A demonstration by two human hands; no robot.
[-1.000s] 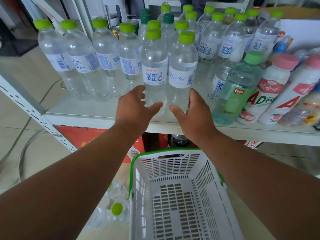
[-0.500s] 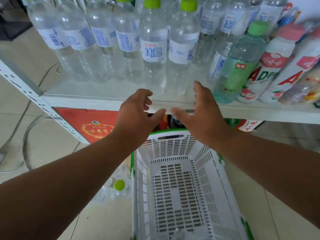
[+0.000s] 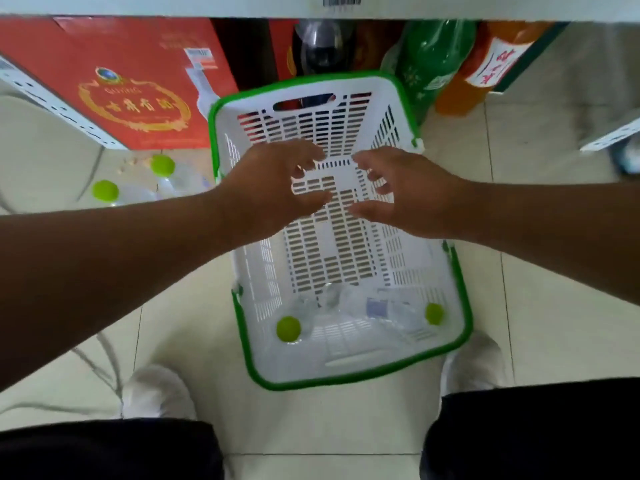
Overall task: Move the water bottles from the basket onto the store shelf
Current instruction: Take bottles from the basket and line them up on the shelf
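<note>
At the far left a perforated white shelf upright [image 3: 52, 102] slants across the tiled floor [image 3: 554, 289], and behind it stands a red carton [image 3: 131, 84] with a gold emblem, tucked under the white shelf edge [image 3: 173, 5] that runs along the top of the view; below the carton, two clear bottles with lime-green caps [image 3: 138, 188] lie on the floor just beside the basket's left wall. The left hand [image 3: 270, 188] hangs over the white basket [image 3: 346, 379] with its green rim, fingers loosely spread and lightly bent, gripping nothing; the right hand [image 3: 405, 199] mirrors it just beside, thumb toward the other thumb, fingers likewise apart and empty — the two hands near each other but not touching. Beneath them the slotted basket floor shows bare in its far half; the water bottles [image 3: 346, 306] remaining in it lie on their sides at the near end, one green cap at the near-left corner, another at the near-right — how many bottles there are is hard to tell through the clear plastic. Past the basket's far right corner stand a green bottle [image 3: 433, 60] and an orange bottle [image 3: 485, 67] on the floor under the shelf; at the bottom, two white shoes [image 3: 156, 393] and dark trouser legs [image 3: 536, 427] flank the basket's near end.
</note>
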